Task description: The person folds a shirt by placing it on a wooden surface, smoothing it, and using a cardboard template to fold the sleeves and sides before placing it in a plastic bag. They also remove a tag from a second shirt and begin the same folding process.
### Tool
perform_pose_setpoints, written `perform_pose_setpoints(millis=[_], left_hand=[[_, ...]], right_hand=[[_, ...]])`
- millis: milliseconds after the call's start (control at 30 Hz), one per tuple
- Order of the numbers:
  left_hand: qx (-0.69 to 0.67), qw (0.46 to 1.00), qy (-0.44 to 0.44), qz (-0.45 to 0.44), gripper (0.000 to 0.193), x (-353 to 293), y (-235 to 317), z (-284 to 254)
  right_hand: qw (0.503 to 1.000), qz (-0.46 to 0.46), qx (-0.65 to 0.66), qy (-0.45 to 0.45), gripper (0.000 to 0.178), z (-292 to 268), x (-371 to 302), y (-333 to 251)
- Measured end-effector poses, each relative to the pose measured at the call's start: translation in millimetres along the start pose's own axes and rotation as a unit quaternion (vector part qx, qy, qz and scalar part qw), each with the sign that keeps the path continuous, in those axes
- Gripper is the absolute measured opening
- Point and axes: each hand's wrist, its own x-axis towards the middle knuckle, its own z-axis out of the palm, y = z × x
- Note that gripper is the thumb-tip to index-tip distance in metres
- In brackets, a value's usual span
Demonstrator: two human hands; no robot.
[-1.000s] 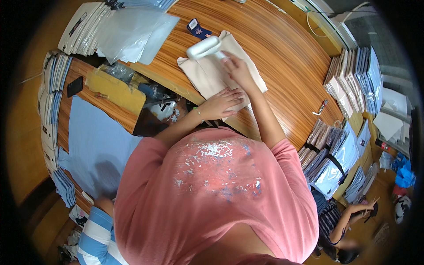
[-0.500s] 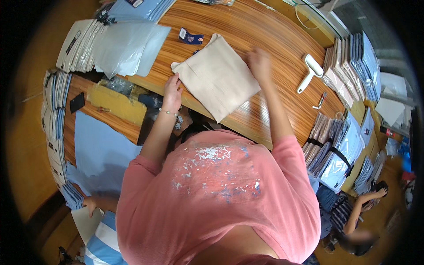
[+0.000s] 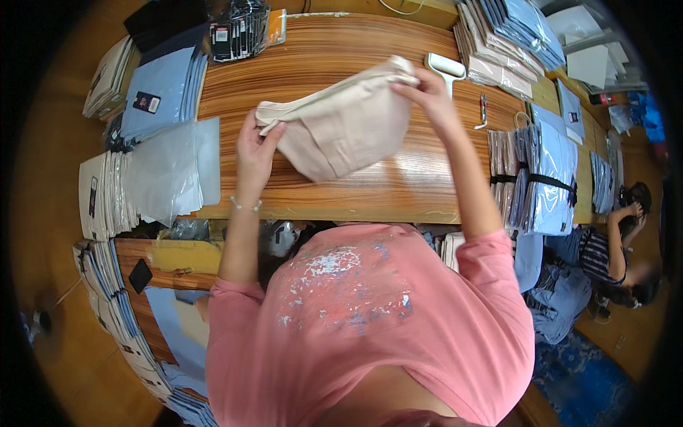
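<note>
A folded beige garment (image 3: 348, 135) is held up over the wooden table, tilted, with its thicker folded edge on the far side. My left hand (image 3: 255, 153) pinches its left corner, thumb on top. At the far right corner, my right hand (image 3: 429, 98) grips the bunched edge between thumb and fingers. The lower part of the garment hangs loose toward me and is slightly blurred. Just beyond my right hand lies a white lint roller (image 3: 446, 67), its handle partly covered by that hand.
Clear plastic sheets (image 3: 171, 167) and bagged garments (image 3: 107, 196) stand left, with a blue stack (image 3: 160, 92) and black tags (image 3: 238, 35) behind. A small red-handled tool (image 3: 483, 110) lies right, near strapped bundles (image 3: 548, 171). A person (image 3: 605, 249) sits far right.
The garment has gone from lying flat to being lifted and tilted, now held in both hands. The dark tag beside it no longer shows. My view has turned.
</note>
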Motion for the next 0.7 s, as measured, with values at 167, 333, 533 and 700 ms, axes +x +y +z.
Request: perform_pose_setpoints(millis=[167, 333, 533, 700], left_hand=[[0.144, 0.954, -0.258, 0.042, 0.022, -15.2, 24.3, 2.4], [0.254, 0.874, -0.413, -0.041, 0.029, -89.4, -85.3, -1.1], [0.161, 0.960, -0.177, -0.148, 0.014, -102.1, -101.0, -6.9], [0.083, 0.914, -0.204, -0.341, 0.012, -96.0, -127.5, -4.8]], right_hand=[[0.983, -0.089, -0.162, 0.009, 0.026, -34.7, -104.2, -11.0], [0.985, 0.129, -0.111, 0.015, 0.026, 9.2, -197.5, 109.6], [0.965, 0.216, 0.028, 0.148, 0.024, 22.5, -219.8, 144.3], [0.940, 0.329, 0.064, 0.055, 0.017, 19.4, -204.1, 147.6]])
